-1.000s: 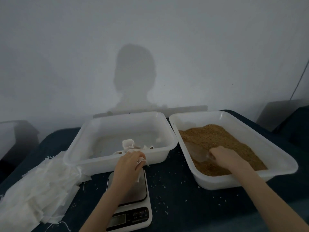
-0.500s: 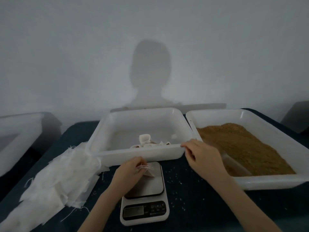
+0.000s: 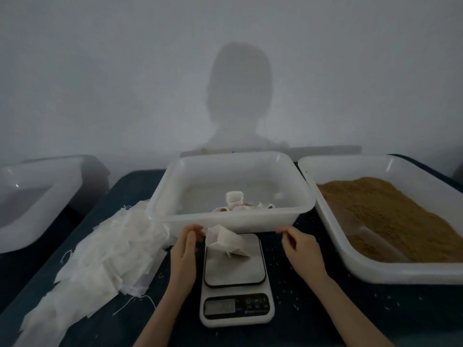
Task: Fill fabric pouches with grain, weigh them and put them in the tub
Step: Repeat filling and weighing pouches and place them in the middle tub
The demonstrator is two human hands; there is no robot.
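A filled pouch (image 3: 226, 242) lies tilted on the far edge of the scale (image 3: 235, 276), just before the tub (image 3: 230, 219). The left hand (image 3: 186, 249) hovers beside it with relaxed fingers, holding nothing; the right hand (image 3: 302, 247) is loosely open too. Its mouth looks open, so it could tip, spilling grain and spoiling the reading.

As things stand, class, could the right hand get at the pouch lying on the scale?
Probably yes. The right hand hovers beside the scale, empty, and nothing lies between it and the pouch. The left hand is on the pouch's far side, not blocking.
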